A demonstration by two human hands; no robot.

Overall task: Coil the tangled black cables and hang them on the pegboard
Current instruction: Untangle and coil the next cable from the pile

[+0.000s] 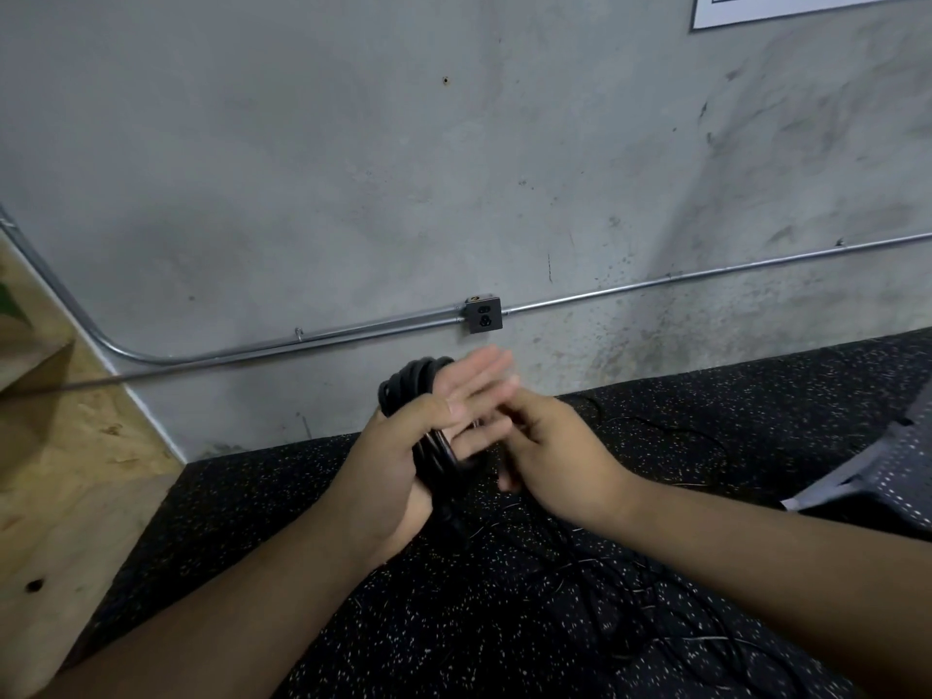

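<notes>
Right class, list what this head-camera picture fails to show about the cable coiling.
1. Pegboard: outside the head view entirely.
2. Right hand: fingertips motion-blurred against the left hand; grip unclear.
3. Coiled black cable: far side hidden by the left hand.
4. Loose black cables: merge with the dark speckled floor, cut by the bottom edge.

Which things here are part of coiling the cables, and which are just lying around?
Job: coiled cable round the left hand; right hand; loose cables on the floor.
Just lying about: wall socket; metal pipe; plywood; paper sheet.
</notes>
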